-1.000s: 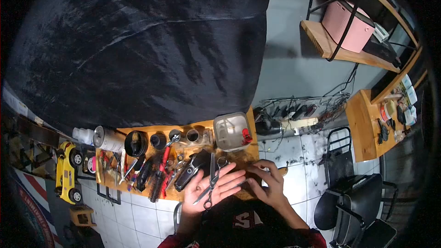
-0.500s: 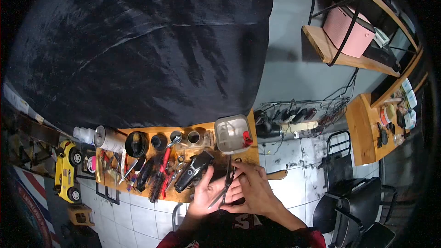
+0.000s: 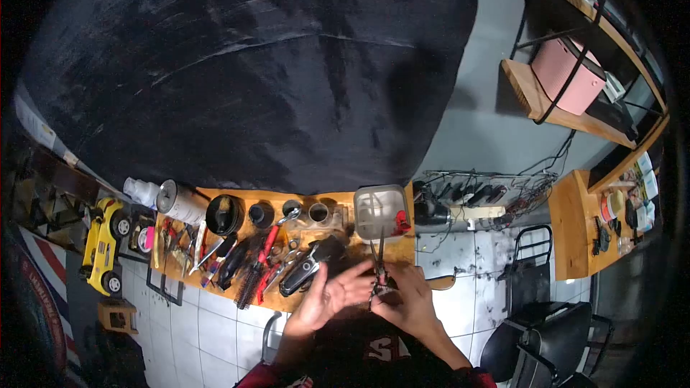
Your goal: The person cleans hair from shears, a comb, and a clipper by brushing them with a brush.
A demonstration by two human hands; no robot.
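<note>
My right hand [image 3: 407,302] grips the handles of a pair of scissors [image 3: 377,262], blades pointing up toward the clear plastic box [image 3: 379,210]. My left hand [image 3: 330,294] is beside it with fingers spread, fingertips near the scissor handles and holding nothing. Both hands hover over the front edge of a wooden shelf [image 3: 404,246]. A black hair clipper [image 3: 309,266] lies just left of my left hand.
The shelf carries brushes [image 3: 248,280], combs, red-handled tools, jars [image 3: 318,212], a black tub [image 3: 224,214] and a spray can [image 3: 180,201]. A black cape fills the upper view. A yellow toy car [image 3: 100,244] is left; a power strip with chargers [image 3: 467,208] and a black chair [image 3: 546,330] are right.
The scissors went from lying flat on my left palm to standing upright in my right hand. My left hand has let go and drawn its fingers back.
</note>
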